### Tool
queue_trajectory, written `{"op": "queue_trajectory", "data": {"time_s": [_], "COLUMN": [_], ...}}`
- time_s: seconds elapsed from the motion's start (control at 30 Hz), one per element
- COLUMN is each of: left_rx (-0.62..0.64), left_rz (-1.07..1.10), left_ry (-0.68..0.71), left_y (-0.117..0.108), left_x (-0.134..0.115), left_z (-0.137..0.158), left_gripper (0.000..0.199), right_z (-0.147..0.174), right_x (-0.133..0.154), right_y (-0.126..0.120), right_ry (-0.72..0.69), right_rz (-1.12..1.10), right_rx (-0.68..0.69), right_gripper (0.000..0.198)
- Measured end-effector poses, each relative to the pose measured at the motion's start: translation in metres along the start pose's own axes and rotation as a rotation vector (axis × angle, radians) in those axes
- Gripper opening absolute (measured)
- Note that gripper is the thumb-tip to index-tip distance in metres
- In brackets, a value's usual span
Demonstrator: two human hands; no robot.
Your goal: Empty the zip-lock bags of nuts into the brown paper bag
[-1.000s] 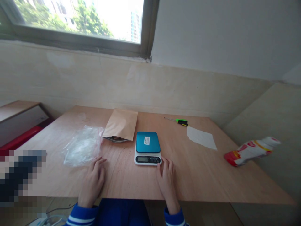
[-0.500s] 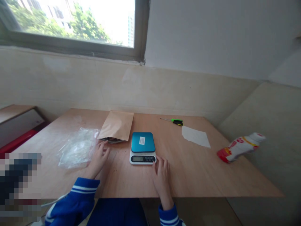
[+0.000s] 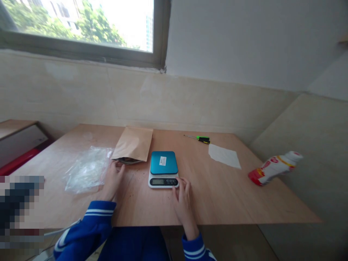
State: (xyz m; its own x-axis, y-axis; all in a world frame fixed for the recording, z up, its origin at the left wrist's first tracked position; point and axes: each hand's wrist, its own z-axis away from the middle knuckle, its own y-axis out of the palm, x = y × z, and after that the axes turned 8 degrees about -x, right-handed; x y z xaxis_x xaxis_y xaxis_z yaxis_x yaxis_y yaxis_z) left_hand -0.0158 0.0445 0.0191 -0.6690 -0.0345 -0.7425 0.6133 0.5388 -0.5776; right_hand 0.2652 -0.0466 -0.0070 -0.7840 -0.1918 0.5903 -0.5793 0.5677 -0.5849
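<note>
We see the left hand (image 3: 113, 177) resting on the table (image 3: 231, 195), its fingers (image 3: 119, 166) loosely spread and reaching the open near end of the brown paper bag (image 3: 133, 144); whether they actually touch it we cannot tell. The bag lies flat, between a crumpled clear plastic bag (image 3: 86, 168) on its left and the kitchen scale (image 3: 163, 169) on its right. The right hand (image 3: 182, 195) lies just in front of the scale, fingers (image 3: 179, 182) slightly apart, their tips at the white front edge beside the buttons, holding nothing. Farther back lie a green-handled screwdriver (image 3: 200, 138) and a white paper sheet (image 3: 224, 156). A red and white bottle (image 3: 274, 167) lies tilted at the table's right edge.
</note>
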Motion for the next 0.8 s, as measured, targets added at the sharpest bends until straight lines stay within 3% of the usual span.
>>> {"op": "queue_trajectory", "data": {"time_s": [0.2,0.4,0.63,0.8], "left_rx": [0.010,0.026,0.030,0.075], "left_rz": [-0.102,-0.091,0.025,0.169], "left_ry": [-0.108,-0.138,-0.263,-0.341], "left_y": [-0.006,-0.016,-0.028,-0.030], "left_x": [-0.015,-0.019,-0.018,-0.017], "left_z": [-0.019,-0.015,0.004,-0.001], "left_gripper": [0.041,0.034,0.032,0.038], "right_z": [-0.002,-0.001,-0.002,-0.002], "right_x": [-0.001,0.001,0.000,0.001], "right_y": [0.000,0.000,0.000,-0.002], "right_ry": [0.033,0.052,0.064,0.056], "right_rz": [-0.029,-0.039,-0.057,-0.046], "right_rx": [-0.008,-0.014,-0.021,-0.018], "right_gripper": [0.030,0.031,0.030,0.030]}}
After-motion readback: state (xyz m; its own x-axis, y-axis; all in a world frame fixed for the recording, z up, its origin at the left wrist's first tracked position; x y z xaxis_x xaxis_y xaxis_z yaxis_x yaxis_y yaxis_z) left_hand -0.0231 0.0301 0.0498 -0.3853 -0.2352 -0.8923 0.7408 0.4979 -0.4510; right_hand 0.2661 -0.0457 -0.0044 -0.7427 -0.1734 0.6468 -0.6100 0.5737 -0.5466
